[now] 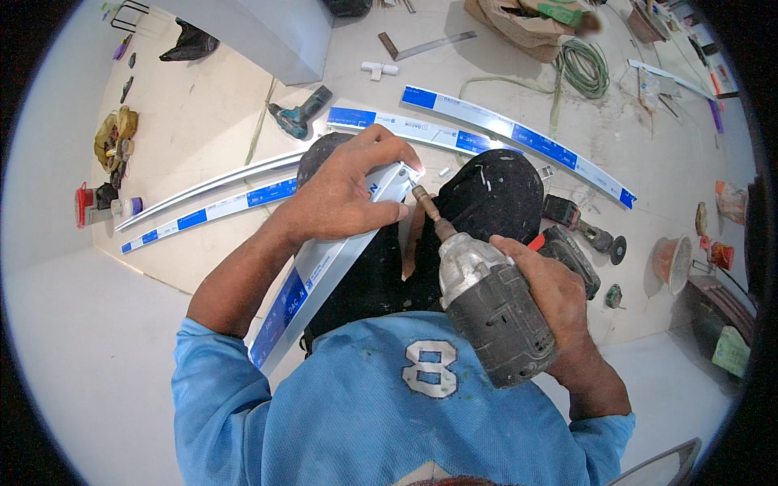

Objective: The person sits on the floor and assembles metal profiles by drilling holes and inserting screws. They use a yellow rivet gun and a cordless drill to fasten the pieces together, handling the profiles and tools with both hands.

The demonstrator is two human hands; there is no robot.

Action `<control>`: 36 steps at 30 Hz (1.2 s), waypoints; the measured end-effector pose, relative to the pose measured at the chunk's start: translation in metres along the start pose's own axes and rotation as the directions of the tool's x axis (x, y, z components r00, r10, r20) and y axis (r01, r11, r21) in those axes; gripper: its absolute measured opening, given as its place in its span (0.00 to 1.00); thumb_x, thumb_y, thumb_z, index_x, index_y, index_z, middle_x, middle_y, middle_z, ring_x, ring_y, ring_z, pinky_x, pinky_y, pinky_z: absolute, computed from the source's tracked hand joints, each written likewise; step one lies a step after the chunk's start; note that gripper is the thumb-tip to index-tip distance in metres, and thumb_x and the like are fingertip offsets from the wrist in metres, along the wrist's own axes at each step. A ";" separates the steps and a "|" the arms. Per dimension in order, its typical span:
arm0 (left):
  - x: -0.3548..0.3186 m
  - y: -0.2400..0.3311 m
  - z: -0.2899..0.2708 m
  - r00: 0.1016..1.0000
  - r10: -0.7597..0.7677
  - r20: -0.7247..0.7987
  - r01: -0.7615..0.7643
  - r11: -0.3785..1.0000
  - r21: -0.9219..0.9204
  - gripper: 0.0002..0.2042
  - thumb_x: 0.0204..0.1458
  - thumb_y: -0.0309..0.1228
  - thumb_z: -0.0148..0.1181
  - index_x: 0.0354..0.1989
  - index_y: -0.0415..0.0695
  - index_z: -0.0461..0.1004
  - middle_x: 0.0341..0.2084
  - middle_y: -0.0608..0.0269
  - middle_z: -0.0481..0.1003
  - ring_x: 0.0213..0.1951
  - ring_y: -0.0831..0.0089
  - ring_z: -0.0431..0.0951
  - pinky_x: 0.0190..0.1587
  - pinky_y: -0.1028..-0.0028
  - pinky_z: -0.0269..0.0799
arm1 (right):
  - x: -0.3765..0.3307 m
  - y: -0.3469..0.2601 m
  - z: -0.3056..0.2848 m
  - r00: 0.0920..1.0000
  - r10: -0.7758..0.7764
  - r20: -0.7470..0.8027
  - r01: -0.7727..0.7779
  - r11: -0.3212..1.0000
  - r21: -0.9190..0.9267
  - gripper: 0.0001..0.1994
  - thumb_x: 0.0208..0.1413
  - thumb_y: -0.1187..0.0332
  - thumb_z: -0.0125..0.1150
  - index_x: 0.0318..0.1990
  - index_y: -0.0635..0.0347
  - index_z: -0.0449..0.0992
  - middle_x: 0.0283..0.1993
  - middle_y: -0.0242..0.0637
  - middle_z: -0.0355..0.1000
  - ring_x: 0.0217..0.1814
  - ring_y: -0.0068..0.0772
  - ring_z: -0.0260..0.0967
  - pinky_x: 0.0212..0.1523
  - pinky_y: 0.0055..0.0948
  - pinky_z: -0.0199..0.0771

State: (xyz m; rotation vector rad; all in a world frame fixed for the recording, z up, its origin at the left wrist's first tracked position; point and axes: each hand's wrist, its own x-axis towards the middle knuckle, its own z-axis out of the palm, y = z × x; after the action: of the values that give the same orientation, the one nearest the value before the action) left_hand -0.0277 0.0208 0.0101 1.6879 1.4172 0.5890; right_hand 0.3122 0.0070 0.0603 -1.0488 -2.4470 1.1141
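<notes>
A brown paper bag on the far floor holds green items, partly cut off. The left hand grips a white-and-blue metal strip across the lap; its lower end hides behind a blue sleeve. The right hand clasps a grey cordless drill, bit touching the strip's far end.

a white and blue strip is being gripped near its end by the left hand. a drill is being held in the right hand, its bit being pressed against the strip's end over the knees.
</notes>
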 end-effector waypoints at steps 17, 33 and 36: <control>-0.002 0.001 0.000 1.000 -0.022 -0.008 0.022 1.000 0.007 0.24 0.44 0.30 0.74 0.53 0.46 0.81 0.49 0.58 0.76 0.56 0.59 0.77 0.64 0.59 0.69 | 0.002 -0.003 0.002 0.999 -0.039 -0.018 0.037 0.995 -0.093 0.38 0.55 0.57 0.81 0.70 0.65 0.74 0.60 0.52 0.82 0.56 0.47 0.85 0.59 0.49 0.83; 0.000 0.001 0.002 1.000 -0.004 0.013 0.003 0.999 0.049 0.24 0.45 0.30 0.75 0.54 0.47 0.81 0.49 0.57 0.75 0.57 0.58 0.77 0.64 0.58 0.69 | 0.010 -0.002 -0.010 0.997 -0.072 -0.039 0.070 0.997 -0.037 0.35 0.54 0.60 0.76 0.68 0.67 0.75 0.46 0.53 0.82 0.48 0.55 0.84 0.50 0.50 0.81; -0.001 0.001 0.003 1.000 -0.019 0.021 0.017 0.997 0.072 0.24 0.45 0.30 0.75 0.54 0.47 0.81 0.49 0.57 0.75 0.58 0.57 0.77 0.64 0.57 0.70 | 0.013 0.003 -0.005 0.992 -0.113 -0.053 0.110 0.992 -0.057 0.35 0.53 0.61 0.76 0.68 0.68 0.75 0.45 0.52 0.83 0.47 0.56 0.84 0.48 0.50 0.81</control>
State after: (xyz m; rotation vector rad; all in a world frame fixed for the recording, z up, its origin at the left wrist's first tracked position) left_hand -0.0251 0.0188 0.0096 1.7312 1.4522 0.5136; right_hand 0.3071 0.0209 0.0605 -0.9325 -2.4707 0.9756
